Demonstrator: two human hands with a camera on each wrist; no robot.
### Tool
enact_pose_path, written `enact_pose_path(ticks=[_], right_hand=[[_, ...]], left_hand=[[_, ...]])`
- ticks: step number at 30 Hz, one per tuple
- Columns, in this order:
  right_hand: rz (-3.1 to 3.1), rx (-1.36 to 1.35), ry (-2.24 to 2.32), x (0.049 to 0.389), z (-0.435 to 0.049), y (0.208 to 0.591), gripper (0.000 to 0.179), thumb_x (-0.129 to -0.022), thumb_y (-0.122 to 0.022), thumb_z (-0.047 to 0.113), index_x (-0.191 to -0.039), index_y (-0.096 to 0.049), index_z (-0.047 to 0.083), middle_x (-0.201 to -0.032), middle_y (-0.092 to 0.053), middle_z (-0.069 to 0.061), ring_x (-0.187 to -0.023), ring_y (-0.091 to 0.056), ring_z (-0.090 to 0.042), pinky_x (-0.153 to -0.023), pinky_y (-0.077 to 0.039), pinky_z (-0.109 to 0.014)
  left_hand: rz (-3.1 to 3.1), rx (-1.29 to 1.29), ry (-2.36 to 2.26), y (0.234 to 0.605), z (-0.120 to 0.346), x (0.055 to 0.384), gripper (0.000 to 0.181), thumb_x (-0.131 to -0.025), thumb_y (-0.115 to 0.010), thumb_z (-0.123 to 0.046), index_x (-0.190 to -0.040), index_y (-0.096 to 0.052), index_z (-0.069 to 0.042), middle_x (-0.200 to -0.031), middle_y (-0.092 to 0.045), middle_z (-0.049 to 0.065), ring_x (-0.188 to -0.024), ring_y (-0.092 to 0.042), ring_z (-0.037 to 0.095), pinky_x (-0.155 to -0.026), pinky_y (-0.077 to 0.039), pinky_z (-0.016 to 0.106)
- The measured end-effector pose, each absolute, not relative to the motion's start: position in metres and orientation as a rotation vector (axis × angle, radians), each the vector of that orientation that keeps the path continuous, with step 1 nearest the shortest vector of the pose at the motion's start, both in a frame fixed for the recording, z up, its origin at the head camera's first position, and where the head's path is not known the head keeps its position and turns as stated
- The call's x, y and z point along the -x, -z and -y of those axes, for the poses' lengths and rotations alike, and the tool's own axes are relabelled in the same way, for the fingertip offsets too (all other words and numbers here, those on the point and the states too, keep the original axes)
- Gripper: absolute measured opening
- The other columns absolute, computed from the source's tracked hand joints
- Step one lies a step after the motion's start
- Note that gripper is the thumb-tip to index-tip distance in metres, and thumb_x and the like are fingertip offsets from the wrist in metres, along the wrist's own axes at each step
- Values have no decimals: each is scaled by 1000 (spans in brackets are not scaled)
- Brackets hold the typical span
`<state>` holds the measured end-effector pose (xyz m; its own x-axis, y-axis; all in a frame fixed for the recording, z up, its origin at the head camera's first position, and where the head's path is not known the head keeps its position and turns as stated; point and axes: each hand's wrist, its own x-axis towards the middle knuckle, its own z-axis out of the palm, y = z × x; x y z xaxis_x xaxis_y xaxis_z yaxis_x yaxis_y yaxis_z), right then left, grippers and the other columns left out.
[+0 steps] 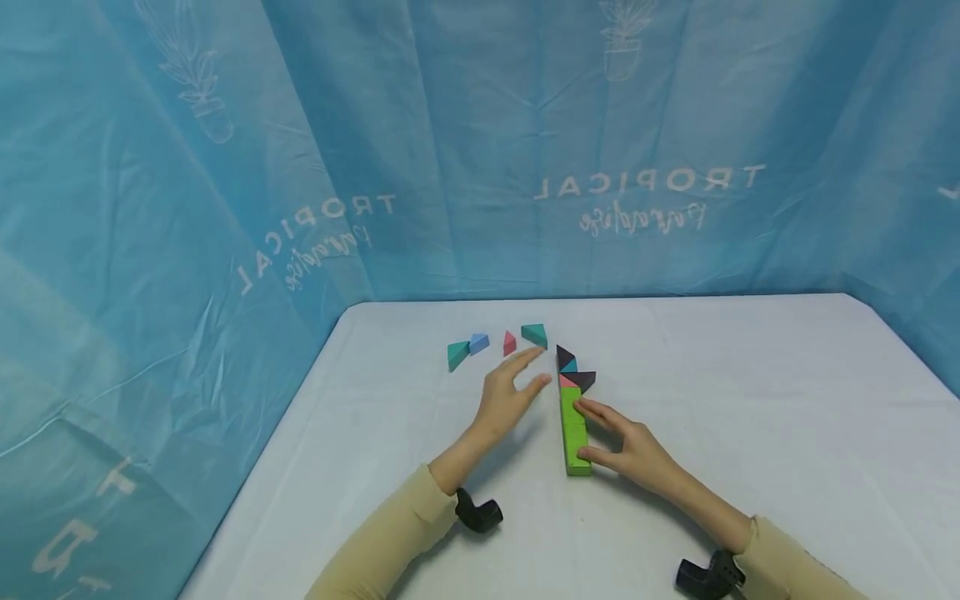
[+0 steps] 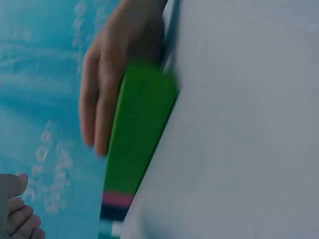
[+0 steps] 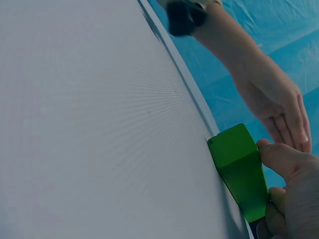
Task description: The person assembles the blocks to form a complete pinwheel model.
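Observation:
Green blocks [image 1: 573,429] form a straight bar on the white table, with a thin seam visible across it. At its far end lie a pink triangular block [image 1: 567,382], dark triangular blocks [image 1: 581,381] and a small blue piece [image 1: 571,366]. My right hand [image 1: 633,450] touches the bar's right side with thumb and fingertips, its fingers fairly straight. Left of the row, my left hand [image 1: 504,400] hovers with extended fingers and holds nothing. The right wrist view shows my right thumb [image 3: 281,157] against the green bar [image 3: 241,172].
Farther back on the table [image 1: 750,433] lie a teal triangular block [image 1: 535,334], a pink one [image 1: 510,342], a blue one [image 1: 479,342] and another teal one [image 1: 457,354]. A blue printed curtain [image 1: 480,150] hangs behind and to the sides.

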<state>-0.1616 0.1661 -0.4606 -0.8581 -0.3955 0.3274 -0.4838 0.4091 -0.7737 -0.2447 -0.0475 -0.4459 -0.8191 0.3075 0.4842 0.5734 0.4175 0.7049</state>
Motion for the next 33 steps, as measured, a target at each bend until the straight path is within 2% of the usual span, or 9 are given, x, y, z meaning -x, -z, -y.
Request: enact_pose_path(ticks=[5,10,13,17,25,33], right_hand=[[2563,-794,-1470,162,-166,459,68,-82,-74,9,-139,-39,-4,-137,-48,-18,-130,-37,-38,-101,-31,-60],[2573,-799,-1472,162,-166,459,68,-82,-74,10,-139,-40,-4,-137,-48,-18,-130,-36,-38,-101,-32,-60],[2580,-797,-1463,163,-165,461,68,-82,-73,10,-139,-40,-5,-137,-47,-18,-130,-36,-39,-101,-32,-60],[2573,-781,-1455,170,-167,479,70,-82,-74,13,-140,-39,-2,-138,-48,-15,-131,-35,-37,-102,-30,-60],[2588,-771,-1447,179,-173,498,72,-83,-74,31,-143,-40,12,-141,-46,-2,-134,-34,-27,-104,-31,-55],[2582,-778,-1447,179,-176,494,73,-84,-72,34,-144,-39,10,-141,-46,-2,-134,-34,-28,-103,-31,-57]], left_hand=[[2391,497,1421,447,60,295,47,-89,-67,-19,-131,-55,-3,-132,-54,13,-120,-51,28,-99,-43,34],[2462,334,1504,460,69,322,50,-91,-65,-20,-134,-50,1,-135,-50,16,-123,-47,33,-101,-41,37],[2512,309,1482,469,70,331,52,-91,-65,-21,-133,-50,4,-133,-51,20,-119,-50,36,-99,-43,40],[2552,324,1411,482,68,341,50,-89,-67,-17,-130,-51,7,-126,-55,24,-114,-54,34,-96,-46,37],[2517,335,1390,491,62,345,44,-88,-67,-8,-128,-54,5,-123,-58,20,-114,-56,30,-95,-46,35],[2516,298,1263,493,53,348,39,-88,-66,-4,-126,-58,2,-121,-60,17,-115,-55,27,-97,-45,34]])
